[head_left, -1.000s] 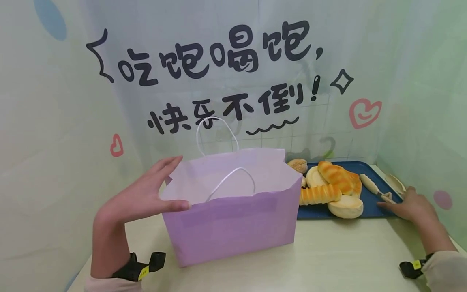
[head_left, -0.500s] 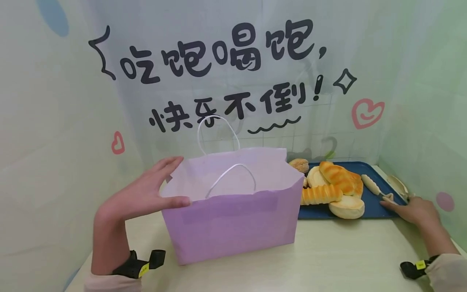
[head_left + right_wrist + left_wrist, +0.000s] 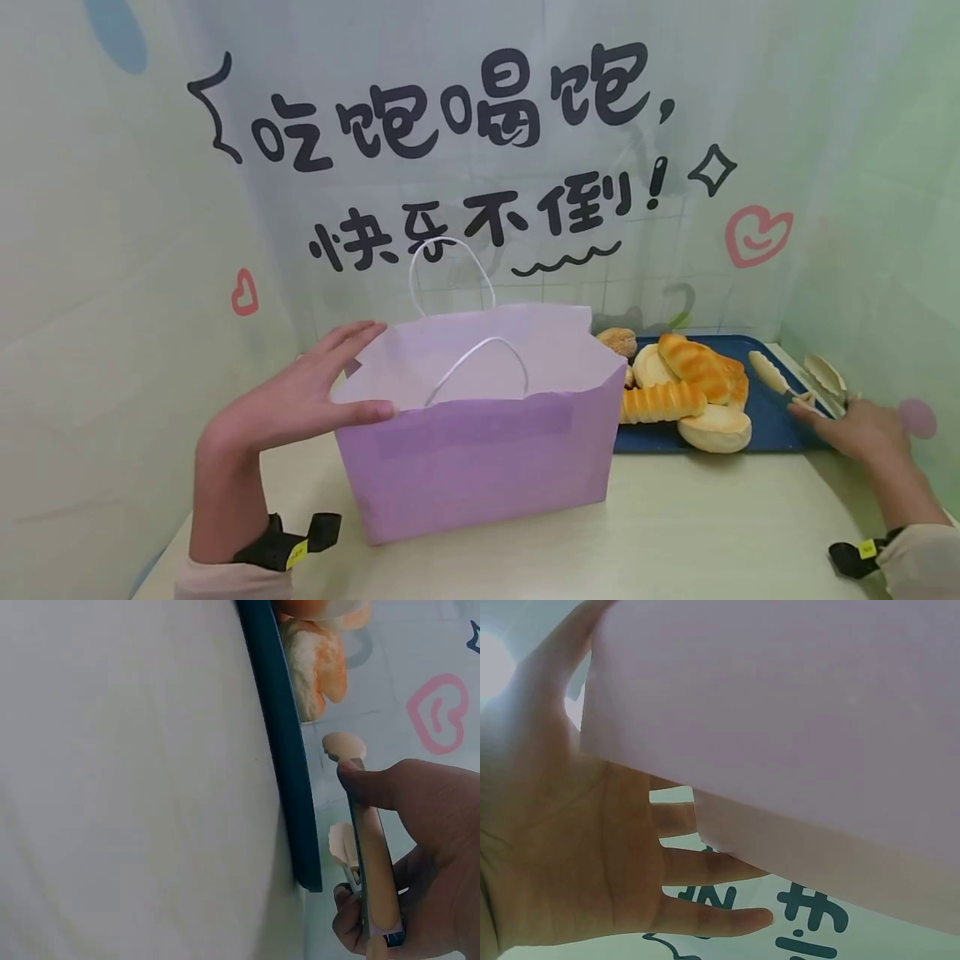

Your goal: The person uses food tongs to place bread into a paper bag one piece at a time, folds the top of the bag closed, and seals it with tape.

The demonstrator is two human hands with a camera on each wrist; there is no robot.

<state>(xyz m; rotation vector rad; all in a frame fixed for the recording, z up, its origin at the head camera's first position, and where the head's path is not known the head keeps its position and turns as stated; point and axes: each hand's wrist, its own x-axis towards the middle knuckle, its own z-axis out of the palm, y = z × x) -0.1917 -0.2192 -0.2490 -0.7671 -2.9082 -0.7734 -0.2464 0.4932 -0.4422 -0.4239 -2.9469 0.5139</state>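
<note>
A lilac paper bag [image 3: 480, 458] with white cord handles stands open on the table. My left hand [image 3: 300, 400] braces its left end, with straight fingers along the side panel and the thumb on the front face. From the left wrist, the left hand [image 3: 592, 862] lies flat against the bag [image 3: 780, 735]. My right hand [image 3: 855, 429] grips the handle end of cream tongs [image 3: 780, 382] at the right edge of a blue tray [image 3: 765, 417]. In the right wrist view the thumb presses one arm of the tongs [image 3: 371, 855] and the fingers curl beneath.
Several bread rolls and buns [image 3: 693, 362] lie on the tray beside the bag's right end. A printed backdrop closes off the back and both sides. The pale table [image 3: 675, 533] extends in front of the bag. The tray rim [image 3: 285, 757] runs beside the tongs.
My right hand has shifted slightly to the right with the tongs, whose arms now stand a little higher at the tray's edge. The left hand and bag have stayed put.
</note>
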